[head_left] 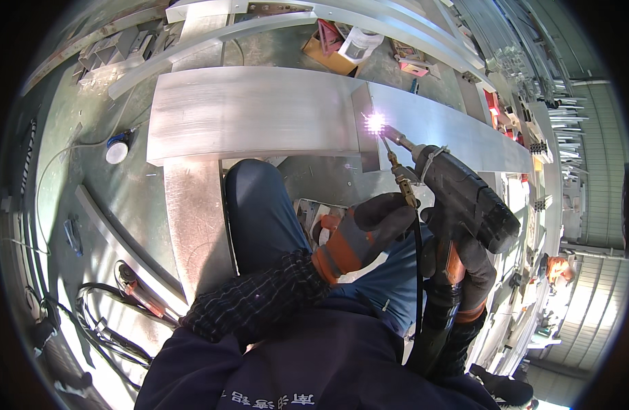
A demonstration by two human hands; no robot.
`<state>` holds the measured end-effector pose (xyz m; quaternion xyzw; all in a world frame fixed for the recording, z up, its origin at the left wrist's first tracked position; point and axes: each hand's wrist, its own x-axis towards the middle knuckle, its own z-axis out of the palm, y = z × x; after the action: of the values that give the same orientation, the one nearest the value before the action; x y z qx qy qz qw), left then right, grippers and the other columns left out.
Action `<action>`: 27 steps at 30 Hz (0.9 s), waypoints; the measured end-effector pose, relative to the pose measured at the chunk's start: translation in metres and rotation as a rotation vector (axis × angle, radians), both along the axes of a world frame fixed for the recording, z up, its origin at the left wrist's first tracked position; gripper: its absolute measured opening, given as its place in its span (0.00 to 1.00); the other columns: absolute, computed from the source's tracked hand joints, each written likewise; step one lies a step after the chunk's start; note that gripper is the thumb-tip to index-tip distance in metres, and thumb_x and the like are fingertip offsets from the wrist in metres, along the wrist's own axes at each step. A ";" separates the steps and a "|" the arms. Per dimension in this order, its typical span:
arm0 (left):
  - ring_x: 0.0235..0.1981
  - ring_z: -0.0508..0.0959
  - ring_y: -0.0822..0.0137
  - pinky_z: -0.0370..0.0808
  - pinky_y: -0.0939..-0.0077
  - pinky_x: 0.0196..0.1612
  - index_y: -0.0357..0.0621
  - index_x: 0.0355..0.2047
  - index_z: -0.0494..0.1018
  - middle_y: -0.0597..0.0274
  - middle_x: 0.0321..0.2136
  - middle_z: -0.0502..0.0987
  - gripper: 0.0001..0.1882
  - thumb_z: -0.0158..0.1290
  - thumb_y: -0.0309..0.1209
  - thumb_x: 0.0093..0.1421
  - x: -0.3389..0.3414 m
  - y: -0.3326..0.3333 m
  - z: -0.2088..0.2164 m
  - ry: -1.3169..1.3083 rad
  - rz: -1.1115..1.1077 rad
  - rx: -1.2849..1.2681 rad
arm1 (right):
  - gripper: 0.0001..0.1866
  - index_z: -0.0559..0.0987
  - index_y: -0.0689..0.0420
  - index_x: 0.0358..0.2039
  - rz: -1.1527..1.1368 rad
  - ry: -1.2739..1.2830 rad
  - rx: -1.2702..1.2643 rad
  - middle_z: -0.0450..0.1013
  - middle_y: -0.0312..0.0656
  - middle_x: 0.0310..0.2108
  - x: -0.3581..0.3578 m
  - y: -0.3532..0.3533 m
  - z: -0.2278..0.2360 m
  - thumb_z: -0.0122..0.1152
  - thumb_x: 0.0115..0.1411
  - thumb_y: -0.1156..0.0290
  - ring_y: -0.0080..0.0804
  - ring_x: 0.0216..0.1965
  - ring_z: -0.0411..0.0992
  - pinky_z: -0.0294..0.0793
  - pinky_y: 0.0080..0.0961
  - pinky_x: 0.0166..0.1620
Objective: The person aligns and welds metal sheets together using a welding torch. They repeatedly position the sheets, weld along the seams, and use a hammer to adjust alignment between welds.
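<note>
My right hand (476,270), in a dark glove, is wrapped around the handle of a black handheld welding gun (465,195). Its nozzle points to the upper left, where a bright pink-white arc glows at a seam. That seam joins a brushed metal beam (253,113) to another metal beam (444,126) on the right. My left hand (366,236), in a grey and orange glove, pinches the wire-feed tube (418,249) just below its brass fitting (402,179). A thin tip from that fitting reaches to near the arc. The fingertips are partly hidden.
A wide metal bar (191,225) supports the left beam beside my knee. Cables (106,328), an orange-handled tool (140,297) and an angle grinder (117,148) lie at left. Beyond the beam are a cardboard box (321,55) and a white bucket (360,44). Another person (557,268) is far right.
</note>
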<state>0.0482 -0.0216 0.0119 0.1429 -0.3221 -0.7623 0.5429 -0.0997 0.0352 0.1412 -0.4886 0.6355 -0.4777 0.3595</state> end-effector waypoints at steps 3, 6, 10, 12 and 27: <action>0.38 0.79 0.78 0.77 0.79 0.41 0.36 0.56 0.76 0.64 0.41 0.83 0.16 0.53 0.31 0.73 -0.001 0.000 0.000 0.011 -0.021 0.050 | 0.29 0.74 0.70 0.55 -0.039 -0.123 0.047 0.79 0.54 0.43 0.015 -0.003 0.009 0.61 0.67 0.55 0.32 0.24 0.77 0.74 0.24 0.28; 0.38 0.80 0.78 0.77 0.79 0.41 0.35 0.57 0.75 0.63 0.42 0.83 0.17 0.54 0.32 0.73 0.001 0.001 0.000 0.043 -0.013 0.036 | 0.31 0.74 0.71 0.56 -0.016 -0.119 0.070 0.79 0.55 0.43 0.011 -0.005 0.010 0.62 0.66 0.54 0.33 0.24 0.77 0.74 0.25 0.28; 0.37 0.79 0.78 0.77 0.79 0.40 0.36 0.58 0.74 0.63 0.42 0.83 0.18 0.54 0.33 0.73 0.000 0.002 0.000 0.044 -0.032 0.057 | 0.28 0.75 0.69 0.56 -0.099 -0.247 0.065 0.80 0.53 0.43 0.024 -0.002 0.014 0.64 0.65 0.59 0.34 0.30 0.80 0.80 0.27 0.34; 0.37 0.79 0.78 0.77 0.79 0.39 0.36 0.58 0.74 0.63 0.42 0.83 0.18 0.54 0.33 0.73 0.000 0.004 -0.001 0.045 -0.036 0.064 | 0.24 0.76 0.67 0.56 -0.080 -0.209 0.054 0.80 0.52 0.44 0.024 0.000 0.015 0.64 0.66 0.63 0.33 0.33 0.81 0.81 0.27 0.36; 0.40 0.79 0.79 0.76 0.81 0.41 0.37 0.57 0.77 0.65 0.43 0.83 0.17 0.58 0.31 0.71 -0.007 0.007 -0.015 0.187 -0.056 0.007 | 0.30 0.73 0.66 0.62 -0.023 -0.307 0.153 0.76 0.52 0.56 0.006 0.011 0.017 0.63 0.63 0.64 0.40 0.51 0.77 0.75 0.36 0.56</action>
<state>0.0417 -0.0143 -0.0033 0.0641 -0.2713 -0.7882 0.5486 -0.0940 0.0465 0.1580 -0.3738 0.6131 -0.5009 0.4831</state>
